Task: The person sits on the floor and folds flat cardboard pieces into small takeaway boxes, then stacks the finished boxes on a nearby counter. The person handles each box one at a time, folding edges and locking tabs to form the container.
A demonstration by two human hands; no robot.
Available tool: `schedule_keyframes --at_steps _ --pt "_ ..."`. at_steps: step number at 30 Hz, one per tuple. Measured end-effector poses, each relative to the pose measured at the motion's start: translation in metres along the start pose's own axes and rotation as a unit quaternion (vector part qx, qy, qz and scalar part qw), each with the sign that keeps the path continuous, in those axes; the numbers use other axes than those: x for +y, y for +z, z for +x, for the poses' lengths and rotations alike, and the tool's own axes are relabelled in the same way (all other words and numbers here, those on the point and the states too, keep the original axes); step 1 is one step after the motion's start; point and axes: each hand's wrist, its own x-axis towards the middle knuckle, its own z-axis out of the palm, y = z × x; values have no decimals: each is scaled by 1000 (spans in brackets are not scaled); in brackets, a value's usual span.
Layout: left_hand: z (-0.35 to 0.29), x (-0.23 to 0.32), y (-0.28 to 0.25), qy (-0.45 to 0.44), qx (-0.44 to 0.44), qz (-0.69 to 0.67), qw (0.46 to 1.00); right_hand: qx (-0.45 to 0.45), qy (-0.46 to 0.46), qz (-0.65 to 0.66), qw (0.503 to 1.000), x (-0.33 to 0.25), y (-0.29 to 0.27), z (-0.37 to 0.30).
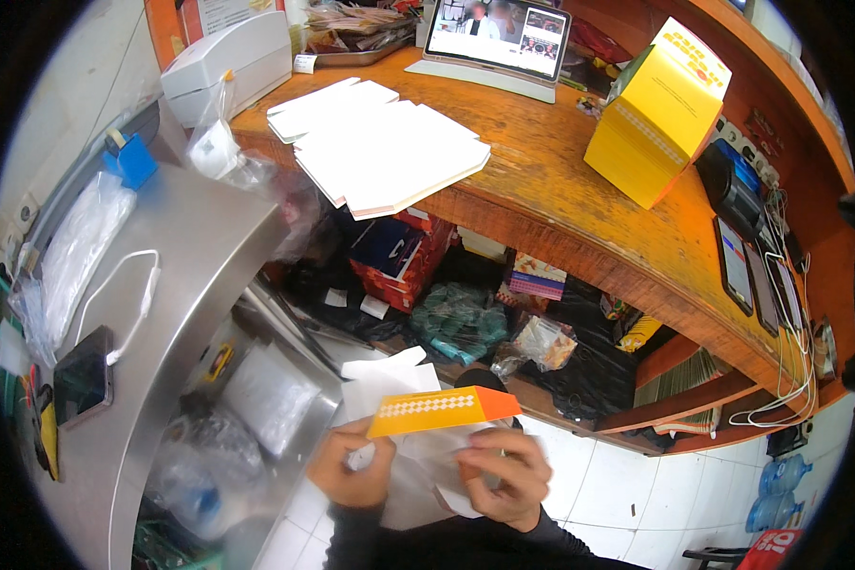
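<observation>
A partly folded cardboard box (437,411) is held up between my hands at the lower middle. Its yellow side has a pale checkered band, an orange flap stands at the right end, and the inside faces are white. My left hand (353,467) is closed on its left side, thumb and fingers pinching the card. At its right side, my right hand (508,478) has bent fingers around a white panel; the fingertips' contact is partly hidden. Flat white box blanks (389,152) lie piled on the wooden table beyond, and a stack of yellow box pieces (641,142) stands to the right.
A tablet (499,38) with a lit screen stands at the back of the wooden table (551,204). On the left, a steel counter (176,247) carries a phone (83,375) and a white cable. A white printer-like machine (228,66) sits behind. Bags and boxes fill the lower shelf.
</observation>
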Motion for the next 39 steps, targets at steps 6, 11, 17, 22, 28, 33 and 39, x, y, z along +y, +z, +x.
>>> schedule_keyframes --at_steps 6,11,17,22,28,33,39 --pt "-2 -3 5 -88 25 -136 986 89 93 -37 991 16 -5 13" --pt "4 8 4 -5 -44 -25 999 36 8 -32 999 19 -4 8" --pt "2 28 2 -103 -203 -246 942 -60 -67 -120 989 20 -3 5" --pt "2 37 2 -228 -177 -294 911 -107 -55 -85 989 23 -3 6" --pt "11 38 -7 66 -109 -17 992 -63 63 21 996 23 -9 19" --pt "9 39 -2 95 -52 -19 994 -112 85 98 985 19 -8 21" --pt "6 38 -2 22 -128 -83 988 -71 138 139 978 17 -4 11"
